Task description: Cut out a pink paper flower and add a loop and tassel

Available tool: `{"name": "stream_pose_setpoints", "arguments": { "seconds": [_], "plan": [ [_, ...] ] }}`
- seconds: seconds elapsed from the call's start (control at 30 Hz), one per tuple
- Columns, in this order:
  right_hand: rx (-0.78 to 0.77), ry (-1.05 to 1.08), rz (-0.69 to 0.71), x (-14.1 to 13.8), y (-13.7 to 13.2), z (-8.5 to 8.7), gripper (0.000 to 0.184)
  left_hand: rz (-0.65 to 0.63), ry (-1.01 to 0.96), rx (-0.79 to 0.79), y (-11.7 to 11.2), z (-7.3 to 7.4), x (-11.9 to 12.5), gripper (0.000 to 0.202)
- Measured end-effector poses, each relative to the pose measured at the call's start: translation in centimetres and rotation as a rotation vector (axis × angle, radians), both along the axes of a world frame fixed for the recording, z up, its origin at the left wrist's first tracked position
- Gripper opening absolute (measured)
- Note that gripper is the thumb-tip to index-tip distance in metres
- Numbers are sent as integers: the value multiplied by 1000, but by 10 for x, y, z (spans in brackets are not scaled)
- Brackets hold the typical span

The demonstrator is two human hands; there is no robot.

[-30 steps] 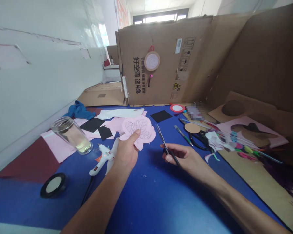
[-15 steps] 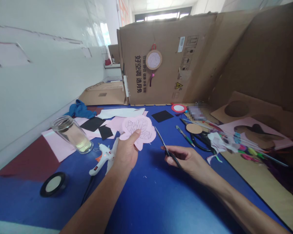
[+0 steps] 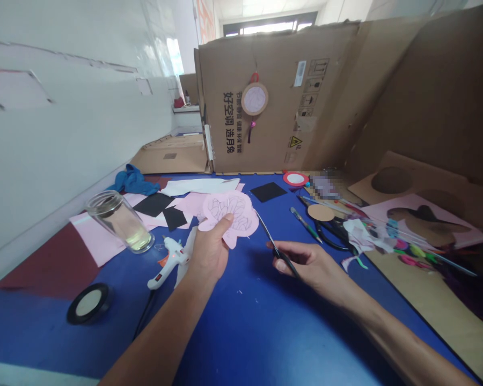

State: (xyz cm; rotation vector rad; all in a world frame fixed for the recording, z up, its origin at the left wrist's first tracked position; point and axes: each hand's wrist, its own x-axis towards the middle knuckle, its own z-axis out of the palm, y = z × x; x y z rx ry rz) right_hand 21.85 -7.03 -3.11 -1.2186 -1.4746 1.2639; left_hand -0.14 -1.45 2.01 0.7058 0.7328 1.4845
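Note:
Pinched between the thumb and fingers of my left hand [image 3: 213,244] is a pink paper cutout [image 3: 241,212] with a wavy outline and a dark line drawing on it. My right hand [image 3: 301,262] grips a pair of scissors [image 3: 284,256] by the dark handles. Their metal blades point up and left, with the tips at the cutout's right edge. Whether the blades touch the paper I cannot tell. Below the hands, a few tiny paper scraps [image 3: 240,292] lie on the blue table [image 3: 241,343].
At left are a glass jar [image 3: 121,222] of pale liquid, a white glue gun [image 3: 169,262] with a cord, and a roll of black tape [image 3: 88,304]. Pens [image 3: 306,224], crumpled paper [image 3: 358,236] and cardboard pieces [image 3: 386,179] crowd the right. A large cardboard box [image 3: 273,64] stands behind.
Both hands, the paper cutout and the scissors hold almost the same positions. The whole view has shifted very slightly.

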Motion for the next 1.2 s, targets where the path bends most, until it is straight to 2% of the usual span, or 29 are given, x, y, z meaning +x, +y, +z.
{"name": "stream_pose_setpoints", "arguments": {
  "seconds": [0.13, 0.7, 1.2],
  "plan": [
    [-13, 0, -8, 1, 0, -2, 50, -9, 35, 25, 0, 0, 1, 74],
    [-42, 11, 4, 2, 0, -2, 53, 28, 8, -35, 0, 0, 0, 72],
    [-61, -24, 2, 5, -2, -3, 63, 33, -77, -38, 3, 0, 1, 80]
  ]
}}
